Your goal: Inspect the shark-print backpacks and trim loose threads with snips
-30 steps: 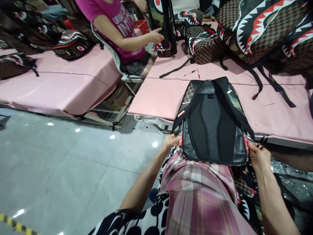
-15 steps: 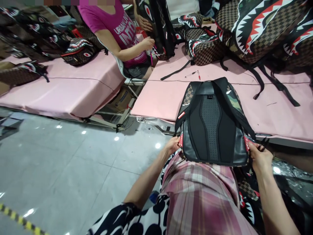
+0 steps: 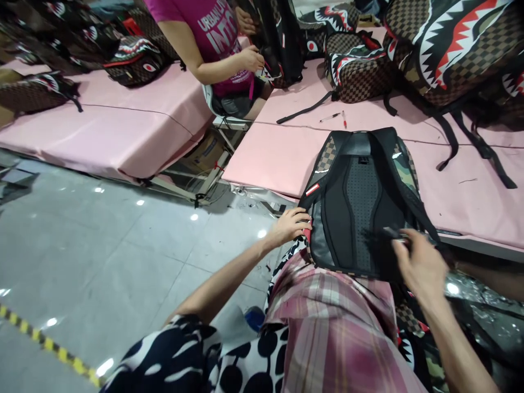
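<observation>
Left hand (image 3: 291, 225): fingers close together, laid over the left edge of the black padded-back backpack with checkered and camouflage sides (image 3: 360, 191); thumb hidden, can't tell if clamped. Right hand (image 3: 423, 267): fingers closed on a small dark tool (image 3: 393, 233), motion-blurred, over the backpack's lower right; contact unclear. Backpack's bottom sits on the pink plaid cloth (image 3: 339, 322) over the lap, its top over the pink-covered table (image 3: 262, 158). Step looks like tool work or checking on the back panel; next move likely calls for a steady left edge and a careful tool tip near the padding. Small red-and-white strap label (image 3: 312, 189), upper left of backpack: unreadable. Beyond it, upper left, a co-worker's magenta T-shirt (image 3: 219, 33) reads "URBAN", "INTO", rest unclear.
</observation>
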Available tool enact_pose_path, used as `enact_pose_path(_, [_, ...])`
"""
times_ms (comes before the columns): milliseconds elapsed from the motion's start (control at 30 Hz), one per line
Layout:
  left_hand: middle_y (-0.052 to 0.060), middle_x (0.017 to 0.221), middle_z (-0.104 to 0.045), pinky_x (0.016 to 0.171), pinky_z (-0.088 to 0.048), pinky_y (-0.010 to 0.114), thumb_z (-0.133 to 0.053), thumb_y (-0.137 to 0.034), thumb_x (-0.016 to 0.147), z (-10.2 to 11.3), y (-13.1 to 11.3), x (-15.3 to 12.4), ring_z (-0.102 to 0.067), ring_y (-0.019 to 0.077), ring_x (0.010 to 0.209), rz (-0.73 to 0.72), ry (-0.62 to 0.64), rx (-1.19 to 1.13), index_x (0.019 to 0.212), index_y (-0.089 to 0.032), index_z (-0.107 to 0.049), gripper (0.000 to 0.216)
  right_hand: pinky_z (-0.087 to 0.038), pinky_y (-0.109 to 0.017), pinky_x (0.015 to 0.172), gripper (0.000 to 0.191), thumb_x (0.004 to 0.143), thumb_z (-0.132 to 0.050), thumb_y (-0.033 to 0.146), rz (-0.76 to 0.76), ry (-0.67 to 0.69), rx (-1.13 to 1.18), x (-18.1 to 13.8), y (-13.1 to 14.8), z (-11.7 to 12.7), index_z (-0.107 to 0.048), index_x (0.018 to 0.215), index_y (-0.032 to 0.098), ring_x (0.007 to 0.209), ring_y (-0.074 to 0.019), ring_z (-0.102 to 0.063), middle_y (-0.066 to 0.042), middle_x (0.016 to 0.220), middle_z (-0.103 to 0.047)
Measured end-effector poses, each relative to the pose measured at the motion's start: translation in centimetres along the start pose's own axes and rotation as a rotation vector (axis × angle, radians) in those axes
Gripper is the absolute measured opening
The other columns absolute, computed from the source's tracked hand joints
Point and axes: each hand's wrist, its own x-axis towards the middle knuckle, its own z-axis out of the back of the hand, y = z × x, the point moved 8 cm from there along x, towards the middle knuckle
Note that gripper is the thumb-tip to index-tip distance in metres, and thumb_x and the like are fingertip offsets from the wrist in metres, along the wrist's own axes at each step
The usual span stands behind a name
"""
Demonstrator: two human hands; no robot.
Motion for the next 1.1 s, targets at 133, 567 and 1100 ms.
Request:
enact_pose_path(133, [0.006,0.092,-0.066,0.093,-0.022,0.036,-0.066,-0.025,0.072,-1.2,-1.9,3.4,-0.046,0.0256,0.106,-0.169,0.329,0.123,0.077,-0.029,-0.07,0.008,-0.035,-0.028,0.07,0.026,0.088,-0.044,0.039,0.444,0.286,0.105,-0.4,9.7,-6.1,-0.06,0.094,0.018,0.077,-0.0174,-0.055,-0.005,0.082,-0.064])
enact_pose_path(567, [0.0,0.048,-0.061,0.076,-0.025,0.031,-0.075,-0.021,0.045,-5.4,-2.5,7.9,-0.054,0.0158,0.064,-0.043,0.791,0.404,0.048,-0.021,-0.065,0.011,-0.03,-0.029,0.067,0.023,0.089,-0.044,0.033,0.552,0.313,-0.193,-1.8,14.3,-10.4,-0.062,0.092,0.019,0.076,-0.0178,-0.053,-0.005,0.081,-0.064])
enact_pose_path(1100, [0.0,0.035,-0.051,0.074,-0.03,0.032,-0.074,-0.013,0.038,-4.7,-3.3,8.3,-0.055,0.0177,0.06,-0.036,0.678,0.381,0.033,-0.019,-0.054,0.021,-0.03,-0.028,0.062,0.021,0.088,-0.045,0.032,0.536,0.33,-0.249,-1.7,15.2,-10.2,-0.062,0.088,0.02,0.076,-0.0176,-0.054,-0.005,0.079,-0.064])
